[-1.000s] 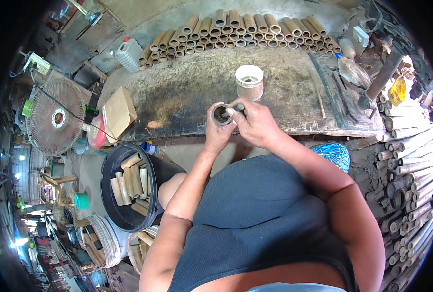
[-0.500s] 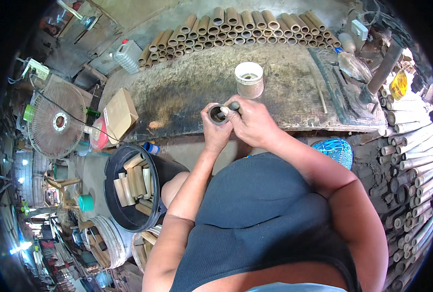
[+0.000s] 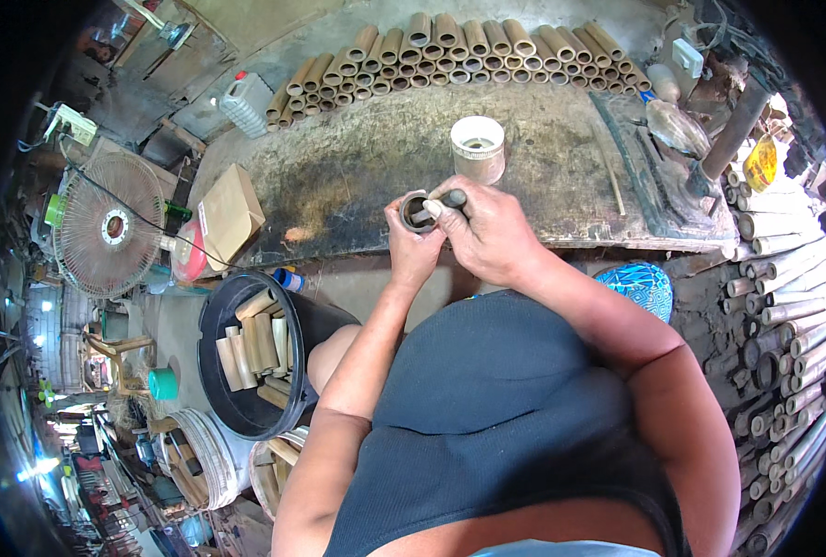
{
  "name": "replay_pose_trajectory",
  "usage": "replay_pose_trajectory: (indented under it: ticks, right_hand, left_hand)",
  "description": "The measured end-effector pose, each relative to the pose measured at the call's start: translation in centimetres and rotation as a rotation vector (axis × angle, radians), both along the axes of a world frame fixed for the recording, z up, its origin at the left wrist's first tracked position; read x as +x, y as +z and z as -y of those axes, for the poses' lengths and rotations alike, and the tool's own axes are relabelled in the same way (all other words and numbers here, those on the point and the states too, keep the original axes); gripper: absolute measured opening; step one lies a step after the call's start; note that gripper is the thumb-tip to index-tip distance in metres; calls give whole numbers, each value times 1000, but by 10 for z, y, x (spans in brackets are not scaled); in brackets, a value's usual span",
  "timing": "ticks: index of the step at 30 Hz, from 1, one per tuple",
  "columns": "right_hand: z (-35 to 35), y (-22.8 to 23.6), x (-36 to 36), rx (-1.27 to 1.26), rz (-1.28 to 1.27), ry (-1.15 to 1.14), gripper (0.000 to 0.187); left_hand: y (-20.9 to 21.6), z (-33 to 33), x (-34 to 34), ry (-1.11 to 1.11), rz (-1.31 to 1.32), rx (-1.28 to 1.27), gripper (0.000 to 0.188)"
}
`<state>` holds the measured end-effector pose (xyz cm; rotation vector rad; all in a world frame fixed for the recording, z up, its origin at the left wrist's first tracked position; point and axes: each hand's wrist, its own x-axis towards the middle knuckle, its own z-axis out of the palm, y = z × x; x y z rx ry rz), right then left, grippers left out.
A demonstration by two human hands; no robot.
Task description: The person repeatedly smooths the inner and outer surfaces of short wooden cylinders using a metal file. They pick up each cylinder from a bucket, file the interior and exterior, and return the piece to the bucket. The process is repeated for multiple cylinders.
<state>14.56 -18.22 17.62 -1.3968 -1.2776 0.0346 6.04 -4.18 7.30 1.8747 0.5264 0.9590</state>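
The worktop (image 3: 357, 176) is the largest thing here, with stacked brown tubes (image 3: 473, 56) along its far edge. Between them and the near edge stands a white container (image 3: 479, 158). The left hand (image 3: 416, 246) wraps a short tube (image 3: 413, 201), mouth up, held raised around the middle of the near edge. It looks like bamboo: probably light, stiff and fairly smooth outside, with a wall that might split if squeezed or pried hard. The best hold seems to be around the outside, below the rim. The right hand (image 3: 489, 227) closes round a slim rod-like tool (image 3: 454, 198), likely rigid, its tip seemingly inside the mouth.
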Motion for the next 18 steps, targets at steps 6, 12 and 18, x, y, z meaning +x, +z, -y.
replay_pose_trajectory:
  ticks: [6, 12, 18]
  right_hand:
    - [-2, -2, 0, -83, -19, -42, 11]
    - [-4, -1, 2, -242, -74, -59, 11]
    - [-5, 3, 4, -204, -103, -32, 14]
  left_hand:
    - [-3, 3, 2, -61, 59, -28, 67]
    - [-5, 0, 3, 80, -50, 109, 67]
    - [4, 4, 2, 2, 7, -25, 73]
